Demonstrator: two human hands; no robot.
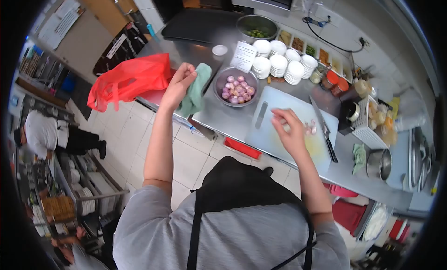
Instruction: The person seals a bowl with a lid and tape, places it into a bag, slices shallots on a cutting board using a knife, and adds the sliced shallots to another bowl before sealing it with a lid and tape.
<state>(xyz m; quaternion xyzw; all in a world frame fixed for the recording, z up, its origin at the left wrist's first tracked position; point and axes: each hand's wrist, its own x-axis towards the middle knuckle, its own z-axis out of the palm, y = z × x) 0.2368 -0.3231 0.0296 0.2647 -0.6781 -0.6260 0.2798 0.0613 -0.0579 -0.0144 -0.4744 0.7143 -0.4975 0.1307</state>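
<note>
My left hand is closed on a pale green cloth, which hangs down by the counter's front edge. Over a white cutting board, my right hand hovers with thumb and fingers apart, holding nothing I can see. Just beyond it on the board lie small cut pieces of shallot. A knife with a black handle rests along the board's right side. Between my hands stands a metal bowl of peeled purple shallots.
A red plastic bag lies left of the cloth. Stacked white bowls, a printed paper and a pot of green vegetables stand behind. At right are a white basket and metal pot. A co-worker stands far left.
</note>
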